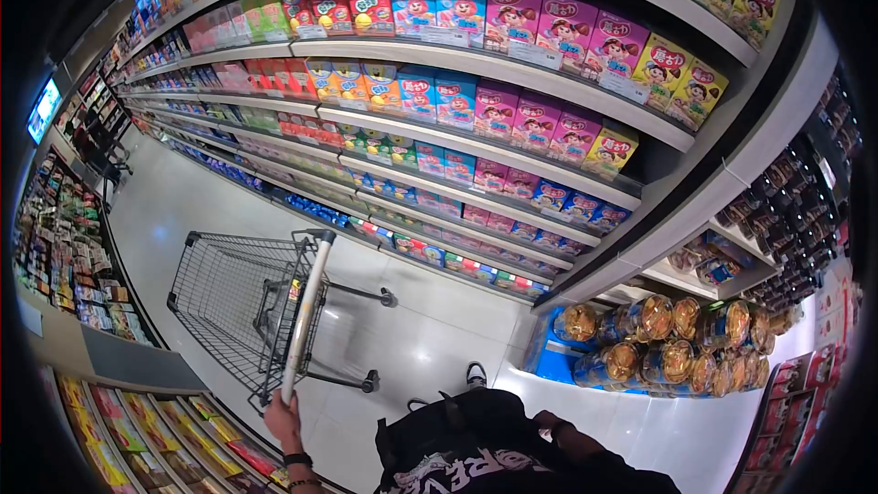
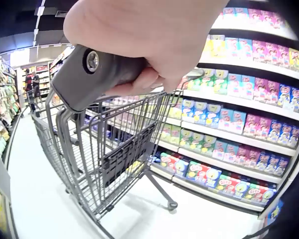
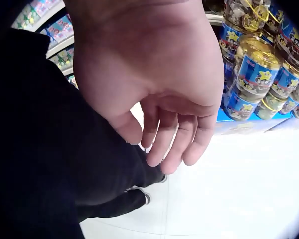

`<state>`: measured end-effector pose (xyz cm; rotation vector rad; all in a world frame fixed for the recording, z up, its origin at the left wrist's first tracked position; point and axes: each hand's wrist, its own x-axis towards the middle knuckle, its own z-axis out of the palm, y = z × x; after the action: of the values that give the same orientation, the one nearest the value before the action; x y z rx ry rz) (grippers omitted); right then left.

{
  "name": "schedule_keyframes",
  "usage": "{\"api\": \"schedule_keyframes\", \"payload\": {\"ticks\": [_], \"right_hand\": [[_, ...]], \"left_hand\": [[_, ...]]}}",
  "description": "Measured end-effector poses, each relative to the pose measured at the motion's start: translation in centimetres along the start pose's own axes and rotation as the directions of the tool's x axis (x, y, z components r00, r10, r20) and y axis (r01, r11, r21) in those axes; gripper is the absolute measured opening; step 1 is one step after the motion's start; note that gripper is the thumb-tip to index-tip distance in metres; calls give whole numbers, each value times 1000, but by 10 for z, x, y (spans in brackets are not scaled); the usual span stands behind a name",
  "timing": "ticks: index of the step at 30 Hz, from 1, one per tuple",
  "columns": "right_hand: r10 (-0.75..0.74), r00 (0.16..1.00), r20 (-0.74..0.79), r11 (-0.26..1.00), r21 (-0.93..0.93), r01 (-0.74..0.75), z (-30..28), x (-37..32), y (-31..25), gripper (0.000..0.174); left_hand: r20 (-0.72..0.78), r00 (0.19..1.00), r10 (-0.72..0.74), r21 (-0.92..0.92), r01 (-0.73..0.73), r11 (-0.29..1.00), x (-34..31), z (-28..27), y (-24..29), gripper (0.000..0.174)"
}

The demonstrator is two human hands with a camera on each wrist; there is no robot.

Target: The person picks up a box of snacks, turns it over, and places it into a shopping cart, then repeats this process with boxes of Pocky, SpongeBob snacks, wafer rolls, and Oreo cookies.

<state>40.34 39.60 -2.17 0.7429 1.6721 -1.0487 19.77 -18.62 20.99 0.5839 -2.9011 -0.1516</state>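
Observation:
My left hand [image 1: 283, 423] grips the near end of the handle bar [image 1: 308, 316] of a wire shopping cart [image 1: 233, 297]. In the left wrist view the fingers of that hand [image 2: 144, 35] curl under the bar beside its dark plastic end cap [image 2: 92, 67]. The cart's basket [image 2: 114, 144] looks bare inside. My right hand [image 3: 154, 84] hangs beside my dark trousers [image 3: 89, 159], its fingers loosely bent and holding nothing. In the head view the right hand [image 1: 549, 423] is partly hidden by the dark sleeve.
Long shelves [image 1: 512, 133] of boxed snacks run along the aisle's far side. Stacked clear tubs [image 1: 658, 338] sit on a blue base at the right. Low racks of packets [image 1: 155, 430] line the near left. Two people [image 2: 32, 87] stand far down the aisle.

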Motion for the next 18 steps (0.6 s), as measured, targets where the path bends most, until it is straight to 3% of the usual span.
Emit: {"api": "schedule_keyframes", "payload": {"ticks": [5, 8, 10, 12, 14, 16, 18], "right_hand": [[-84, 991, -104, 993, 74, 92, -33, 9, -50, 36], [-351, 855, -381, 916, 51, 398, -35, 25, -63, 32], [-352, 868, -350, 909, 94, 406, -39, 18, -84, 31], [-220, 935, -278, 931, 226, 287, -41, 17, -102, 30], [-205, 935, -291, 945, 188, 266, -36, 20, -113, 31], [-234, 929, -286, 971, -33, 235, -33, 21, -122, 30], [-214, 935, -283, 977, -53, 208, -27, 22, -137, 33]], "left_hand": [[34, 994, -100, 107, 96, 990, 42, 16, -1, 29], [84, 987, -136, 87, 128, 988, 79, 8, 22, 35], [184, 961, -206, 56, 199, 978, 100, 2, 41, 38], [171, 952, -252, 44, 248, 968, 109, 1, 47, 37], [166, 944, -284, 38, 282, 959, 126, -1, 44, 36], [215, 929, -300, 70, 291, 954, 143, 0, 39, 39], [217, 929, -300, 69, 292, 954, 158, 0, 28, 37]]}}
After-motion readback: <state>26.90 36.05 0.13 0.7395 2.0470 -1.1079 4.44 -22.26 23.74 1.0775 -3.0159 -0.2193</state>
